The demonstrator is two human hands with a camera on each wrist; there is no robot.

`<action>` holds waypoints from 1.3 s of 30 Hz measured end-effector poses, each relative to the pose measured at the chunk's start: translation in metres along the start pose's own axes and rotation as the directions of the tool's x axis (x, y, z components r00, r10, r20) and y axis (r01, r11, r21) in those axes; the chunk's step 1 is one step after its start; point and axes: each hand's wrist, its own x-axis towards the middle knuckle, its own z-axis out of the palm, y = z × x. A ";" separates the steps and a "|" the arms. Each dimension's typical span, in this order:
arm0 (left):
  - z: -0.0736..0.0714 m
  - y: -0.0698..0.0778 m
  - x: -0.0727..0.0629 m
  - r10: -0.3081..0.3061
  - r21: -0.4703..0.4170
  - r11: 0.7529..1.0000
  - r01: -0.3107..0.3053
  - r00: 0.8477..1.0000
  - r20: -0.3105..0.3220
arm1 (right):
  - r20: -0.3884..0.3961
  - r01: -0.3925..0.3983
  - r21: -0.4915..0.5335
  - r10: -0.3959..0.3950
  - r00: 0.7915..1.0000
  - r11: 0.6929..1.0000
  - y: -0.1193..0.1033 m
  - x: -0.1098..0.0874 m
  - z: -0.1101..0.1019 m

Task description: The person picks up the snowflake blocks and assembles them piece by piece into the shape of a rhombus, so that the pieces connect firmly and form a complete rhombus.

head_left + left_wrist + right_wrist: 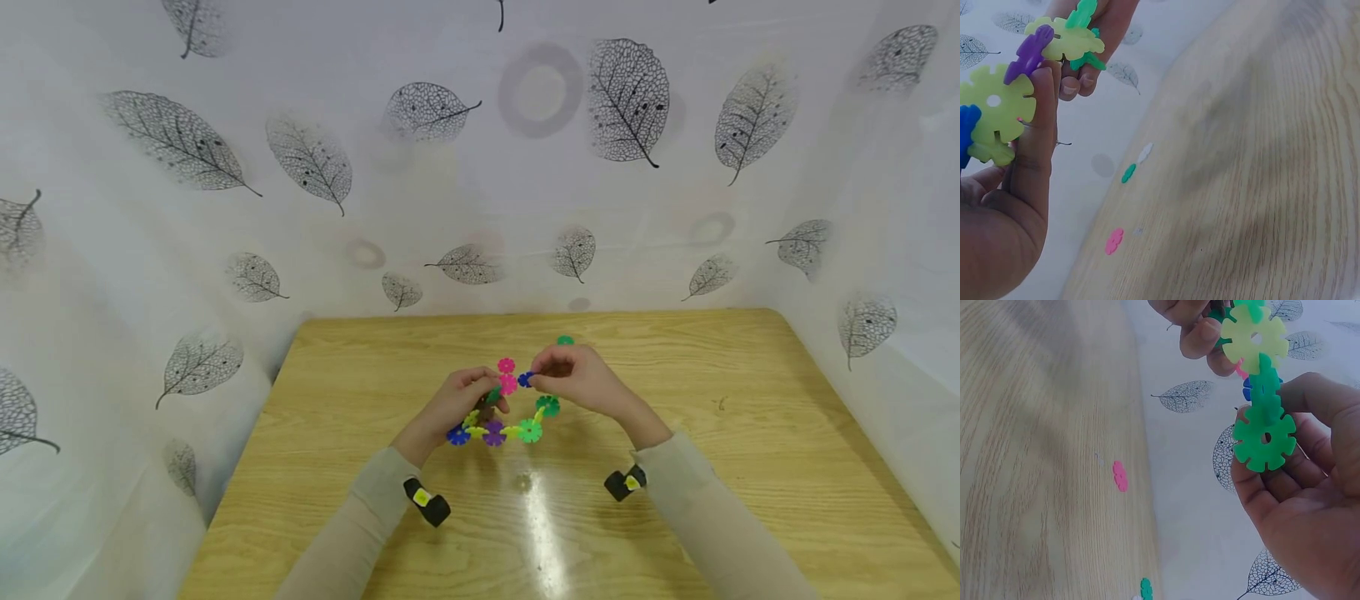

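A chain of flower-shaped interlocking plastic discs hangs between the two hands. Along its lower side are a blue disc (458, 434), a purple disc (493, 432) and a light green disc (530, 431), with yellow discs linking them. My left hand (467, 398) grips the chain's left part, near a dark green disc and a pink disc (508, 383). My right hand (581, 379) pinches a dark blue disc (525, 380) just right of the pink one; whether they touch I cannot tell. In the right wrist view, a green disc (1249, 449) of the chain covers part of the right fingers.
On the wooden table (337, 358) lie a pink disc (1114, 241), a green disc (1129, 173) and a white disc (1145, 153), toward the far edge. A white leaf-printed sheet (450, 192) stands behind the table and along its sides.
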 end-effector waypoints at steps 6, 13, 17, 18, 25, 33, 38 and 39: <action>0.000 0.001 0.000 0.009 -0.007 1.000 -0.009 1.000 0.006 | 0.016 0.007 0.006 -0.007 1.000 1.000 -0.002 -0.001 0.001; 0.001 0.002 0.000 0.006 -0.010 1.000 -0.006 1.000 -0.008 | 0.012 0.030 0.033 -0.031 0.999 0.999 -0.002 -0.002 0.001; 0.001 0.002 0.000 0.008 -0.011 1.000 -0.008 1.000 -0.013 | 0.003 0.033 0.039 -0.033 0.999 0.999 -0.001 -0.002 0.002; 0.001 0.002 0.000 0.008 -0.011 1.000 -0.008 1.000 -0.014 | 0.002 0.034 0.041 -0.035 0.999 0.999 -0.001 -0.002 0.002; 0.002 0.002 0.000 0.006 -0.025 1.000 -0.006 1.000 -0.019 | -0.002 0.038 0.041 -0.038 0.999 0.998 -0.001 -0.003 0.003; 0.003 0.003 0.000 -0.005 -0.033 0.999 0.005 1.000 -0.019 | 0.013 0.058 0.049 -0.059 0.998 0.997 -0.001 -0.002 0.002; 0.005 0.003 0.001 -0.033 -0.043 0.999 0.031 0.999 -0.037 | 0.003 0.060 0.018 -0.060 0.998 0.998 -0.001 -0.002 0.003; 0.005 0.002 0.001 -0.037 -0.045 0.998 0.035 0.999 -0.040 | -0.001 0.058 0.008 -0.058 0.998 0.998 -0.001 -0.002 0.003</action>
